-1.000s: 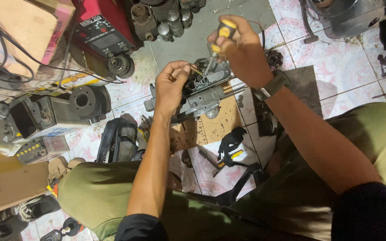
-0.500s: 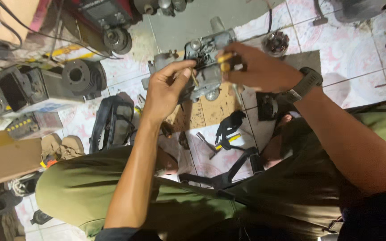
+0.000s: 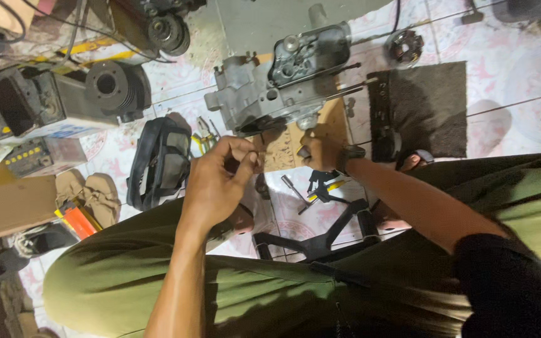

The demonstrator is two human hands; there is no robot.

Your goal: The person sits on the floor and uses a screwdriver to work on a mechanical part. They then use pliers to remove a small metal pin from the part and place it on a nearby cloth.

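A grey metal engine block [image 3: 283,81] sat on a wooden board [image 3: 295,141] on the tiled floor [image 3: 508,31], raised off the tiles so it could be worked on. Just below the block, the left hand [image 3: 217,184] pinched something too small to identify between its fingertips. Beside it, the right hand [image 3: 320,150] was curled against the board; what it held cannot be told.

The left hand [image 3: 217,181] is raised before the knees with its fingers curled and fingertips pinched together, while the right hand [image 3: 320,150], watch-strapped at the wrist, reaches lower, knuckles bent, forearm stretched out from the sleeve.
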